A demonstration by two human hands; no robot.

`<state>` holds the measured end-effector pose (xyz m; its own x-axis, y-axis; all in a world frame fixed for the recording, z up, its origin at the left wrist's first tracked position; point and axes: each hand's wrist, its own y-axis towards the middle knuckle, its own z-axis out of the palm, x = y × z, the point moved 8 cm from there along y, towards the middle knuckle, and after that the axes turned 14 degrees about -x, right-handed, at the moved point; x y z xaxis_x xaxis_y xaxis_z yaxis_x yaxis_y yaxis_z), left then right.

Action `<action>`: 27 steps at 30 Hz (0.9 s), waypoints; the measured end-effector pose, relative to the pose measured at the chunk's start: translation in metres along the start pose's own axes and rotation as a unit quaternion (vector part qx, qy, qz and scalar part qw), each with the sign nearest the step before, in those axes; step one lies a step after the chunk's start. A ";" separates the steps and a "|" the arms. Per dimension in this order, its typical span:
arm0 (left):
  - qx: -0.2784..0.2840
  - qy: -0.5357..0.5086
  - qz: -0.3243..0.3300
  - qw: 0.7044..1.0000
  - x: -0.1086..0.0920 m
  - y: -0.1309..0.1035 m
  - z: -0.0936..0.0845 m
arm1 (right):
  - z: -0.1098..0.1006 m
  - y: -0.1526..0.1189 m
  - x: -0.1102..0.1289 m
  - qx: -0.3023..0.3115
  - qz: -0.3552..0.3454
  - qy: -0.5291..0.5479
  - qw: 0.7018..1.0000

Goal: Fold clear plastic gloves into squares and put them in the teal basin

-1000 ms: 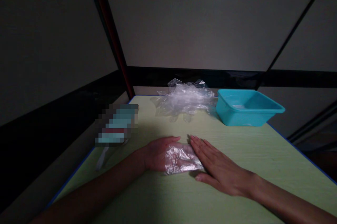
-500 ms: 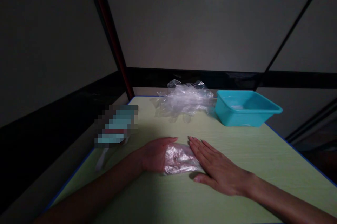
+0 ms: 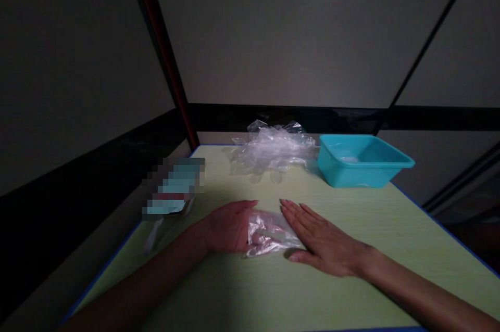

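Left hand: My left hand (image 3: pixel 230 228) is lying palm up with its thumb extended, its fingers unclenched and showing dimly through film; whether they are lying inside it or beneath it, I cannot tell.
Right hand: My right hand (image 3: pixel 324 246) is resting palm down over the film's right end, its fingers straight, together and released, its thumb standing apart.
Clear plastic film: The crinkled film (image 3: pixel 269 233) is lying between my hands, midway between the side edges of the table (image 3: pixel 351 301), in its near half.
Flat palm: In my judgement, good handling is calling for light, level pressure, as dragging fingertips would be creasing thin film.
Far edge: A heap of clear plastic (image 3: pixel 273 147) is sitting mid-edge; a turquoise basin (image 3: pixel 359 173) is standing by the far right corner.
Left edge: A pixelated teal item (image 3: pixel 177 186) is lying there.
Lettering: No brand, label or writing is showing legibly.
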<state>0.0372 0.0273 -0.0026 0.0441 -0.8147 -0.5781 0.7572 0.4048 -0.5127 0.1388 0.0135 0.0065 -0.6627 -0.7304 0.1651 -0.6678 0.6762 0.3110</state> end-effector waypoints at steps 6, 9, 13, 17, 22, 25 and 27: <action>0.020 0.014 -0.005 1.000 -0.002 -0.004 -0.013 | 0.000 -0.001 -0.007 0.010 0.001 0.006 1.000; 0.018 0.030 0.010 0.999 -0.006 -0.011 -0.020 | 0.000 -0.001 -0.006 0.008 -0.001 0.005 1.000; 0.000 0.057 0.027 0.998 -0.013 -0.018 -0.030 | -0.001 0.000 -0.005 0.002 -0.007 0.005 1.000; -0.021 0.082 0.046 0.995 -0.021 -0.023 -0.037 | 0.000 0.000 -0.005 0.016 -0.012 0.007 1.000; -0.074 0.126 0.080 0.986 -0.034 -0.031 -0.040 | -0.001 0.002 -0.004 0.015 -0.013 0.018 1.000; -0.117 0.151 0.104 0.976 -0.043 -0.034 -0.044 | -0.001 0.002 -0.004 0.017 -0.012 0.021 1.000; -0.164 0.166 0.126 0.964 -0.047 -0.033 -0.050 | -0.002 0.002 -0.004 0.014 -0.013 0.023 1.000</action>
<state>-0.0224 0.0730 0.0090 -0.0535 -0.5172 -0.8542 0.4999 0.7267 -0.4712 0.1407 0.0170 0.0084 -0.6294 -0.7506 0.2011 -0.6942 0.6594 0.2885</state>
